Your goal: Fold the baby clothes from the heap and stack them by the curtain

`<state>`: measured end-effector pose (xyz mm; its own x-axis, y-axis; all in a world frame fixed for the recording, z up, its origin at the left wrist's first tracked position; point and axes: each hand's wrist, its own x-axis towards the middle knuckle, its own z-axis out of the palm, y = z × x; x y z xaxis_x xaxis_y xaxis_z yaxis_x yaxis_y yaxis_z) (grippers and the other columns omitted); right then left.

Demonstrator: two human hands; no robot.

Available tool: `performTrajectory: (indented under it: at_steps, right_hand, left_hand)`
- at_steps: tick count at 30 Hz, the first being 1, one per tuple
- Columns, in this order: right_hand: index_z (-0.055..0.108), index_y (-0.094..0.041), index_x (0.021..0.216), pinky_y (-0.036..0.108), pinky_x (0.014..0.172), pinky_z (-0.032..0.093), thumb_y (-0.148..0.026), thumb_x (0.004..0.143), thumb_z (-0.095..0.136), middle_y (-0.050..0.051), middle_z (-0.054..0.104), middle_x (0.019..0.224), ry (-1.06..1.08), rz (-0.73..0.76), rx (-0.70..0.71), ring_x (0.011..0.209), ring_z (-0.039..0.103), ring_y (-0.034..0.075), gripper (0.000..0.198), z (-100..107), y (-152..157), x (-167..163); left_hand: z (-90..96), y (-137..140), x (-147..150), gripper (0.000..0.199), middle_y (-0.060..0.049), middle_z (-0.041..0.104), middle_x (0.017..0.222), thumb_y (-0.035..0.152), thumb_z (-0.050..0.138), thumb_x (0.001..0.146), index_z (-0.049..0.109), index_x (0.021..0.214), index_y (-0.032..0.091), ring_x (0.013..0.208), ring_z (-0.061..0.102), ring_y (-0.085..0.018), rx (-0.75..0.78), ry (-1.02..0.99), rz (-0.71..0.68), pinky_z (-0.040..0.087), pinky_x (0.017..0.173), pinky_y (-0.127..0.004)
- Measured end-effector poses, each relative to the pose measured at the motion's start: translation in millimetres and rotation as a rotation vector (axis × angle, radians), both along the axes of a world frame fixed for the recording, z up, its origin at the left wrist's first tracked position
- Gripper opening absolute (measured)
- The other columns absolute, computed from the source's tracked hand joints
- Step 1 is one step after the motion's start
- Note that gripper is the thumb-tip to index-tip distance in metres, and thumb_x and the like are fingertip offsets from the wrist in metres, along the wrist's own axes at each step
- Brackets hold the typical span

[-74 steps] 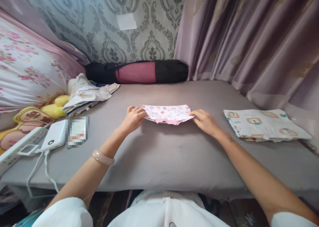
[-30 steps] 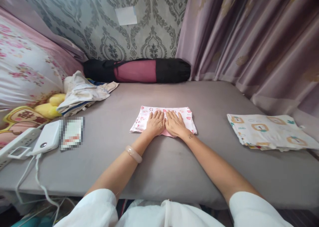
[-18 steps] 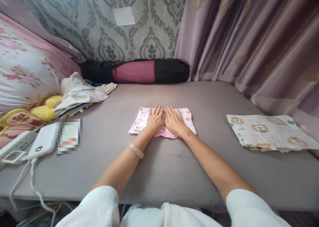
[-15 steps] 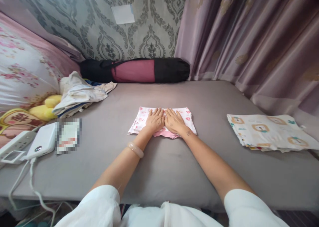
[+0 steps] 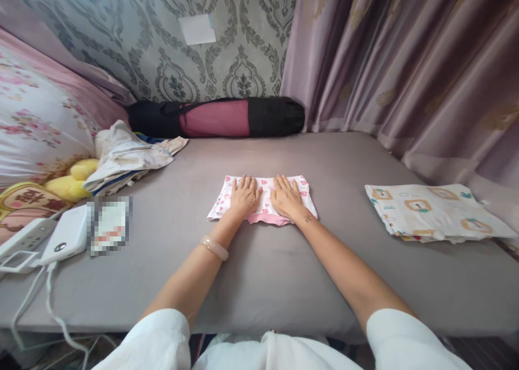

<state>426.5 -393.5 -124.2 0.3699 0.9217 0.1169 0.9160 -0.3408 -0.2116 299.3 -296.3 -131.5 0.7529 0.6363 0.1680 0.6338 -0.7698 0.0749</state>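
A folded white cloth garment with pink and red prints [image 5: 265,197] lies flat in front of me, a pink edge showing along its near side. My left hand [image 5: 245,197] rests palm down on its left half, fingers stretched out. On the right half, my right hand [image 5: 287,198] also lies flat with its fingers spread. A strip of the printed cloth shows between the two hands. The parts under my palms are hidden.
The garment lies on a grey sheet [image 5: 259,283]. To the right is a folded patterned cloth [image 5: 433,210]. Piled clothes [image 5: 130,153], a white power bank [image 5: 68,233] and a power strip [image 5: 26,237] with cables sit left. A black and maroon bag [image 5: 214,118] lies at the back.
My hands have moved apart from the garment's middle, the left one leftward and the right one slightly rightward. Both stay flat on the cloth. The view has shifted slightly.
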Motion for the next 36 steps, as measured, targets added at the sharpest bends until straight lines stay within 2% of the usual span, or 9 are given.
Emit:
performTrajectory:
  at_steps: [5, 11, 15, 18, 23, 28, 31, 36]
  right_hand:
    - [0.039, -0.005, 0.146, 0.049, 0.118, 0.013, -0.031, 0.099, 0.024, 0.016, 0.034, 0.154, 0.008, -0.026, -0.009, 0.144, 0.027, 0.027, 0.056, -3, 0, 0]
    - [0.037, -0.007, 0.148, 0.046, 0.119, 0.012, -0.031, 0.1, 0.022, 0.014, 0.031, 0.156, 0.036, -0.018, -0.055, 0.146, 0.024, 0.025, 0.056, 3, -3, 3]
    - [0.036, -0.003, 0.148, 0.047, 0.119, 0.009, -0.031, 0.1, 0.023, 0.015, 0.031, 0.156, -0.019, -0.072, -0.038, 0.146, 0.022, 0.025, 0.057, 3, -9, 9]
    - [0.038, -0.004, 0.147, 0.047, 0.119, 0.013, -0.03, 0.099, 0.024, 0.015, 0.034, 0.155, -0.044, -0.083, -0.045, 0.144, 0.026, 0.026, 0.056, 0, -12, 10]
    - [0.039, -0.006, 0.147, 0.046, 0.118, 0.014, -0.03, 0.099, 0.024, 0.014, 0.035, 0.154, -0.056, -0.094, -0.059, 0.144, 0.028, 0.026, 0.056, 0, -11, 8]
    - [0.037, -0.005, 0.147, 0.044, 0.119, 0.013, -0.032, 0.1, 0.021, 0.014, 0.032, 0.156, -0.043, -0.082, -0.074, 0.145, 0.024, 0.025, 0.057, 4, -16, 14]
    - [0.037, -0.003, 0.147, 0.044, 0.119, 0.013, -0.033, 0.1, 0.022, 0.016, 0.033, 0.155, -0.077, -0.104, -0.052, 0.145, 0.024, 0.026, 0.058, 1, -21, 19]
    - [0.04, -0.004, 0.145, 0.043, 0.119, 0.015, -0.033, 0.099, 0.024, 0.016, 0.036, 0.154, -0.076, -0.118, -0.035, 0.143, 0.028, 0.026, 0.057, -5, -21, 19]
  left_hand:
    - [-4.5, 2, -2, 0.053, -0.016, 0.043, 0.15, 0.04, 0.023, 0.1, 0.043, 0.142, 0.014, 0.14, 0.036, -0.032, -0.009, -0.012, 0.003, 0.026, 0.114, -0.053]
    - [0.8, 1, -4, 0.054, -0.017, 0.041, 0.151, 0.04, 0.023, 0.1, 0.043, 0.142, 0.012, 0.141, 0.034, -0.031, -0.044, 0.009, 0.027, 0.025, 0.115, -0.052]
    - [1.1, 7, -16, 0.057, -0.018, 0.041, 0.151, 0.041, 0.021, 0.1, 0.042, 0.143, 0.009, 0.143, 0.032, -0.03, -0.003, 0.016, 0.106, 0.019, 0.117, -0.052]
    - [-1.5, 10, -21, 0.059, -0.019, 0.041, 0.15, 0.043, 0.021, 0.1, 0.043, 0.142, 0.009, 0.142, 0.034, -0.03, -0.016, 0.01, 0.156, 0.022, 0.116, -0.051]
    - [-2.2, 11, -20, 0.059, -0.02, 0.041, 0.15, 0.044, 0.023, 0.099, 0.042, 0.142, 0.008, 0.142, 0.034, -0.031, -0.022, -0.004, 0.155, 0.021, 0.116, -0.052]
    - [2.6, 16, -29, 0.055, -0.019, 0.039, 0.152, 0.043, 0.023, 0.1, 0.043, 0.141, 0.012, 0.144, 0.03, -0.031, -0.09, 0.001, 0.133, 0.02, 0.116, -0.056]
    - [1.2, 21, -38, 0.055, -0.018, 0.038, 0.152, 0.044, 0.021, 0.1, 0.044, 0.14, 0.013, 0.145, 0.028, -0.03, -0.096, -0.029, 0.158, 0.02, 0.115, -0.058]
    - [-2.2, 24, -41, 0.06, -0.019, 0.036, 0.154, 0.046, 0.02, 0.1, 0.042, 0.142, 0.01, 0.146, 0.026, -0.029, -0.114, -0.038, 0.188, 0.022, 0.116, -0.055]
